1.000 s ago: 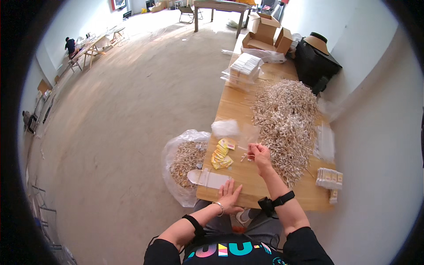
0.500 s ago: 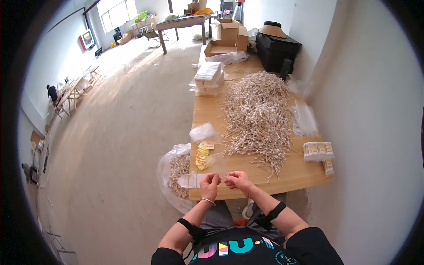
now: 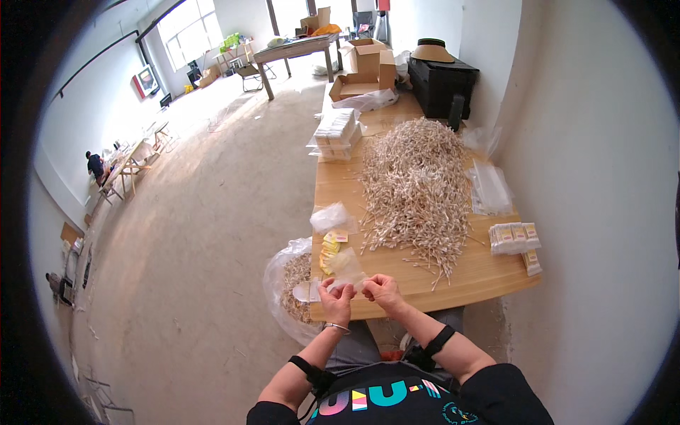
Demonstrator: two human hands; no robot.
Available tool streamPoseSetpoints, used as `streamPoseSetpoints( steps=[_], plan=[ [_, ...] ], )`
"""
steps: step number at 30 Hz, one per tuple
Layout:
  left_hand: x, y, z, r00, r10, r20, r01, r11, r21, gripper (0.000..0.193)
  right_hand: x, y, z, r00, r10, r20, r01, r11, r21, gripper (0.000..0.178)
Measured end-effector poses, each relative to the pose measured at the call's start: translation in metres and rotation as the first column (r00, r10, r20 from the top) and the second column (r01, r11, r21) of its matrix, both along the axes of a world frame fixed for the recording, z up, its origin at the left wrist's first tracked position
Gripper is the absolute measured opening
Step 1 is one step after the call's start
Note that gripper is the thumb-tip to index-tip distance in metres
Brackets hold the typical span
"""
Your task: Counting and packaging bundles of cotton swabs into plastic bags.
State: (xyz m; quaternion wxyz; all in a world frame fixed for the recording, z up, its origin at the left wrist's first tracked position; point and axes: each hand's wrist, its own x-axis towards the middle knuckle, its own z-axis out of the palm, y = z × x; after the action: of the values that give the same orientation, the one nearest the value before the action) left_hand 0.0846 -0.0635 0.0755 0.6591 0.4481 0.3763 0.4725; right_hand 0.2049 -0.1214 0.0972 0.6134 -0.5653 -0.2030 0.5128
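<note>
A small clear plastic bag [image 3: 347, 266] stands up between my hands at the table's near edge. My right hand [image 3: 382, 292] pinches its right edge. My left hand [image 3: 337, 303], with a bracelet at the wrist, is closed at the bag's lower left side; its exact grip is partly hidden. Just beyond, yellow-and-white cards [image 3: 329, 253] lie overlapped. A stack of clear bags [image 3: 330, 217] lies past the cards. Beside my left hand is another flat clear plastic piece [image 3: 305, 291]. A large heap of cotton swabs [image 3: 418, 191] covers the middle of the table.
Filled packets [image 3: 513, 238] are stacked at the right edge, near flat clear bags [image 3: 490, 188]. White bundles [image 3: 336, 132], open cardboard boxes [image 3: 365, 67] and a black box [image 3: 440, 88] with a hat stand farther back. A plastic sack [image 3: 280, 265] of swabs sits left of the table.
The clear bag now rises between my hands, where only a thin strip showed before. My hands have shifted very little. The whole view has tilted slightly.
</note>
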Motion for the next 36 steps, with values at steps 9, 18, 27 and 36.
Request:
streamPoseSetpoints(
  steps=[9, 18, 27, 36],
  plan=[
    [0.001, 0.002, -0.005, 0.978, -0.149, -0.145, 0.162, 0.983, 0.083, 0.021, 0.001, 0.000, 0.000, 0.950, -0.045, 0.308, 0.029, 0.998, 0.057, 0.018],
    [0.005, 0.003, -0.008, 0.977, -0.046, -0.207, 0.075, 0.988, 0.134, 0.011, -0.011, -0.005, 0.005, 0.654, 0.115, 0.747, -0.028, 0.991, -0.128, 0.025],
    [0.003, 0.005, 0.001, 0.972, 0.208, -0.112, -0.176, 0.953, 0.245, 0.022, -0.024, 0.014, 0.008, 0.309, -0.076, 0.948, -0.087, 0.990, 0.108, 0.014],
    [-0.022, 0.045, -0.015, 0.946, 0.027, -0.322, 0.011, 0.993, 0.114, 0.031, -0.041, 0.047, 0.023, 0.192, -0.236, 0.952, -0.287, 0.914, 0.285, 0.009]
  ],
)
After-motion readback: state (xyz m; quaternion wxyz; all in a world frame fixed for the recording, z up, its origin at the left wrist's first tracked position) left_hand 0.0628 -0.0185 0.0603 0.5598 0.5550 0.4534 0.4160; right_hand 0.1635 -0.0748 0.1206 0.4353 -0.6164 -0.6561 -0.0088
